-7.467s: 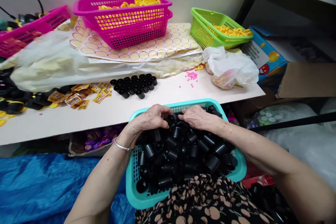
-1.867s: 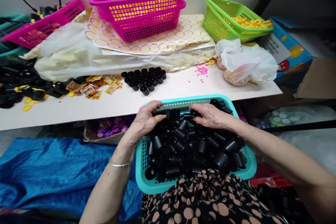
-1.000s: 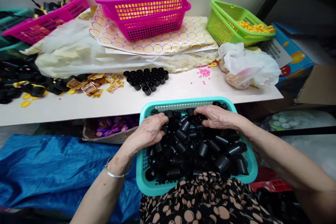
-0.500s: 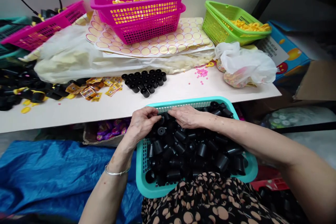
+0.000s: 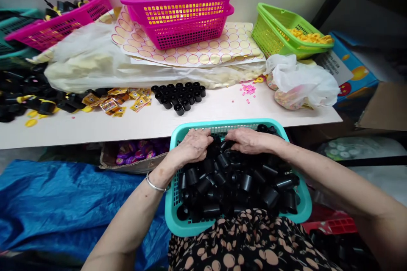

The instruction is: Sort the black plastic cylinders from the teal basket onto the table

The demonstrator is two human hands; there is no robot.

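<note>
Both hands, left (image 5: 194, 147) and right (image 5: 251, 140), fingers curled among caps (image 5: 235, 182); grip unclear. Overfilled basket (image 5: 178, 228) on lap may tip, spilling caps.

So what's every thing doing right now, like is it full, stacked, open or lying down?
left hand: curled down on the black caps, grip hidden
right hand: curled down on the black caps, grip hidden
teal basket: piled full of black caps
pink baskets: two stacked, top one holds yellow rings
green baskets: stacked, yellow rings inside
caps on the table: upright, clustered
white bag: crumpled, open
</note>
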